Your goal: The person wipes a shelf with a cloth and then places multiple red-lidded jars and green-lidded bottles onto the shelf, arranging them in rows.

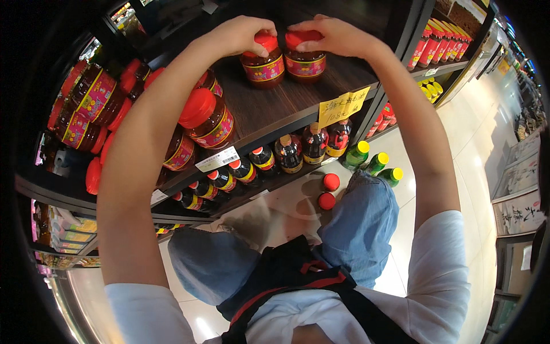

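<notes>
Two plastic jars with red lids and pink labels stand side by side on a dark wooden shelf (253, 112). Around the lid of the left jar (264, 71), my left hand (242, 36) curls its thumb and fingers. My right hand (333, 36) grips the red lid of the right jar (306, 64). Both jars are upright, with their bases on or just at the shelf board. To the left, beyond my left forearm, stands a similar red-lidded jar (210, 122), and further similar jars (92, 96) are stacked, partly hidden by that arm.
A yellow handwritten tag (343, 106) hangs on the shelf edge. Dark sauce bottles (288, 152) line the shelf below. Two red-lidded containers (328, 191) and green bottles with yellow caps (357, 154) stand on the tiled floor by my knee. Red packages (434, 41) fill the right-hand shelf.
</notes>
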The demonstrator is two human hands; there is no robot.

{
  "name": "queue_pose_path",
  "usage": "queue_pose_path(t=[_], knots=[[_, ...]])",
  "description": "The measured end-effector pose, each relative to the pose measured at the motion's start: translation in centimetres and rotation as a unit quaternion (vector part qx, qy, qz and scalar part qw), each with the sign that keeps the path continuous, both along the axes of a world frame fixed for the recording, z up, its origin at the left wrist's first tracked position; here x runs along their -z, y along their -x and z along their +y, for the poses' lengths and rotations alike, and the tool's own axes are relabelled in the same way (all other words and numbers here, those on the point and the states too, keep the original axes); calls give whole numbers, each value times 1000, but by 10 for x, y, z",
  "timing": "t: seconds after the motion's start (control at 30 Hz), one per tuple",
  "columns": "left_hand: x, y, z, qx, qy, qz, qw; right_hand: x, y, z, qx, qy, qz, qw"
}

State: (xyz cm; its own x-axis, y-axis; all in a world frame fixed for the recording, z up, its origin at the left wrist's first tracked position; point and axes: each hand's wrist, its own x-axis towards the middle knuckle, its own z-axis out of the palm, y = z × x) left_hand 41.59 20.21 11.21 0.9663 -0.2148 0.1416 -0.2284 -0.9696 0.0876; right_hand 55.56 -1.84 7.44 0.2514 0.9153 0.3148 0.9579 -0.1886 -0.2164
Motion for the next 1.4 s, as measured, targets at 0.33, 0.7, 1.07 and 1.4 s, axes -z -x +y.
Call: queue_pose_path(t=[0.33, 0.7, 1.07, 1.4], knots=[[-4, -41, 50, -16, -87, 31, 996, 5, -15, 37, 36, -20, 237, 971], [-15, -38, 226, -214, -11, 161, 963, 45, -49, 229, 44, -148, 127, 980], [-41, 13, 236, -402, 2, 243, 883, 43, -7, 341, -90, -138, 318, 934], [-39, 24, 247, -455, -1, 299, 839, 32, 24, 323, -123, -64, 475, 869]])
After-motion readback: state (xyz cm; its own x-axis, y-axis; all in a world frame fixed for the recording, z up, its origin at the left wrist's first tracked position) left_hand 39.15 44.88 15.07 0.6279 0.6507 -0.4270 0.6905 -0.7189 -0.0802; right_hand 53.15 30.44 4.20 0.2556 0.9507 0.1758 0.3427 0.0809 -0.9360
